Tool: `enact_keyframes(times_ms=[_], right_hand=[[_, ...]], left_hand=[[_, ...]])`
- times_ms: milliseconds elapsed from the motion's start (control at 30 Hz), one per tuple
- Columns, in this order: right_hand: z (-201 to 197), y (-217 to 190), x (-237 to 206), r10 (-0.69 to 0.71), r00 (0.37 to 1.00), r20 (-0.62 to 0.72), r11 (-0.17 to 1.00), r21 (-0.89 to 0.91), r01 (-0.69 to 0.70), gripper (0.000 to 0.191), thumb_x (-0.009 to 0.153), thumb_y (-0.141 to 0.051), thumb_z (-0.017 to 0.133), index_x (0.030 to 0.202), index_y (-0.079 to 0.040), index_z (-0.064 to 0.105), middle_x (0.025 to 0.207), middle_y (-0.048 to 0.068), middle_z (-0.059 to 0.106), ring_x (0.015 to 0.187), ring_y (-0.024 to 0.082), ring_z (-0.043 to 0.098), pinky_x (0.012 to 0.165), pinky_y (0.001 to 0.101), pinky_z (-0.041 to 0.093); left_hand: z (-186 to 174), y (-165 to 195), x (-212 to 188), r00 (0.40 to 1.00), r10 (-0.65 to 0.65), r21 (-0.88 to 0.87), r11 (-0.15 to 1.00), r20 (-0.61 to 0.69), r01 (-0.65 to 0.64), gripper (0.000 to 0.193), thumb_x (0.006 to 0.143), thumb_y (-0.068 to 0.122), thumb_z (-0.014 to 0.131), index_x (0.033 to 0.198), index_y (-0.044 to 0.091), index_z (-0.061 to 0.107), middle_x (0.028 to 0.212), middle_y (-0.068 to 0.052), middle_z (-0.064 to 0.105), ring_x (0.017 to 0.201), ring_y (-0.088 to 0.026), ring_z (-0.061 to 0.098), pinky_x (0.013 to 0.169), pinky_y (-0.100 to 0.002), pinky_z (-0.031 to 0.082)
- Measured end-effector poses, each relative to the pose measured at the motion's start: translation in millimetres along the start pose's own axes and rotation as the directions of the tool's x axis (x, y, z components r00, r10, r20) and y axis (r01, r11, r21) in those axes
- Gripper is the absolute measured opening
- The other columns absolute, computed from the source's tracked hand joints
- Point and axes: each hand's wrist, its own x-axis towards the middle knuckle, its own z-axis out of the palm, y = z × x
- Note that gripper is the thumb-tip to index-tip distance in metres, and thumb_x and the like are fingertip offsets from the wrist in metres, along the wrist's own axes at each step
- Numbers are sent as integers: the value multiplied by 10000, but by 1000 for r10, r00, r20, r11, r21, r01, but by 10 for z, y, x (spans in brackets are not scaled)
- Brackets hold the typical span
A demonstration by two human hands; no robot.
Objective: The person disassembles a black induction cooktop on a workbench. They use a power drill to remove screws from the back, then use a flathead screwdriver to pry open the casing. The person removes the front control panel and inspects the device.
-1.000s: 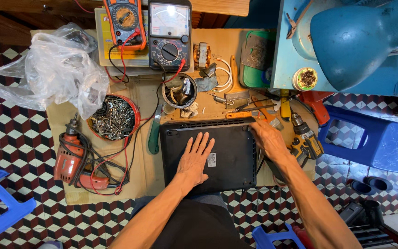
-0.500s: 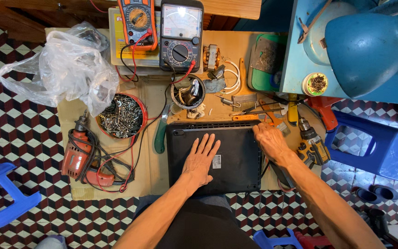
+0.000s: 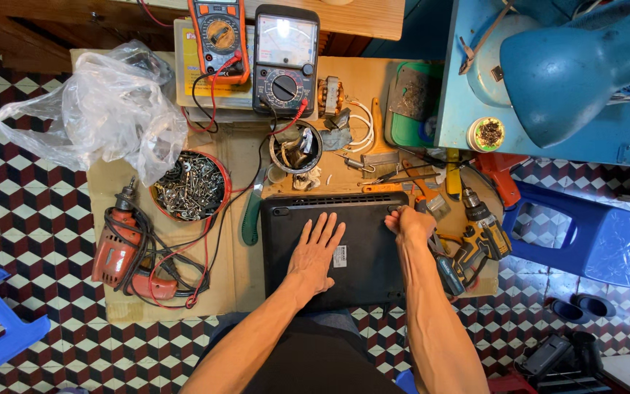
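— Flat and spread, the left hand [image 3: 317, 248] presses palm-down on the black laptop [image 3: 337, 248], grasping nothing; the right hand [image 3: 407, 222] is curled at the laptop's far right corner, fingers bent over the edge there. Whether it truly clamps the corner or only rests on it, I cannot tell.

— Where does the laptop lie?

— Underside up on the brown cardboard sheet [image 3: 235, 284], straight ahead of the person, its vent slots along the far edge.

— What sits around it?

— Just left, a green-handled tool [image 3: 251, 216] lies alongside its edge, and beyond that a red round tin of screws [image 3: 189, 186] and a red corded drill [image 3: 122, 244] with its cable coiled. A clear plastic bag [image 3: 103, 109] bulges at the far left. Past the laptop stand a small bowl of odd parts [image 3: 295, 148], an orange digital multimeter [image 3: 219, 36] and a black analogue meter [image 3: 286, 58]. To the right — near the curled hand — lies a yellow-and-black cordless drill [image 3: 483, 233], with a blue plastic stool [image 3: 585, 233] further off.
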Motion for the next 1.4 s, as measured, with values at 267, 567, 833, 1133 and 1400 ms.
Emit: enact_keyframes(times_ms=[267,567,833,1133,1400], right_hand=[[-517,364,119,-102,868,486,824,530,-200,135,956,-93,706,1017,22,668,891,112,694,810,213,706,728,296,609],[-593,310,-148,-236,681,693,775,557,-299,152,968,-129,704,1075,-24,679,988,78,701,920,194,667,763,282,544],[309,185,-399,-255,645,721,966,155,208,87,918,-53,685,901,22,645,938,145,727,842,220,743,752,323,614],[743,36,-595,-534,487,691,657,-23,753,135,887,-78,671,987,4,709,847,120,742,782,163,687,713,287,558],[-231,-168,195,-629,761,159,745,-157,648,270,923,-125,561,1123,-36,719,866,118,773,734,181,716,679,326,555]], left_hand=[[28,-3,31,1000,6,26,1000,6,-6,1335,706,468,883,1629,95,-7,1705,-169,-45,1572,-332,-59,1256,-489,-11],[54,27,31,1000,11,28,1000,-4,-11,1331,705,472,880,1631,96,2,1703,-174,-35,1570,-341,-55,1253,-491,-3],[101,-39,54,999,5,46,999,-52,-3,1349,642,511,896,1618,56,83,1692,-196,49,1570,-372,6,1257,-517,20],[50,138,39,1000,9,47,999,10,-10,1300,678,513,870,1603,68,73,1681,-210,26,1556,-386,-13,1240,-528,21],[-85,254,-24,997,-20,-22,1000,68,22,1310,701,477,866,1618,107,7,1695,-167,-43,1564,-336,-66,1257,-473,-2]])
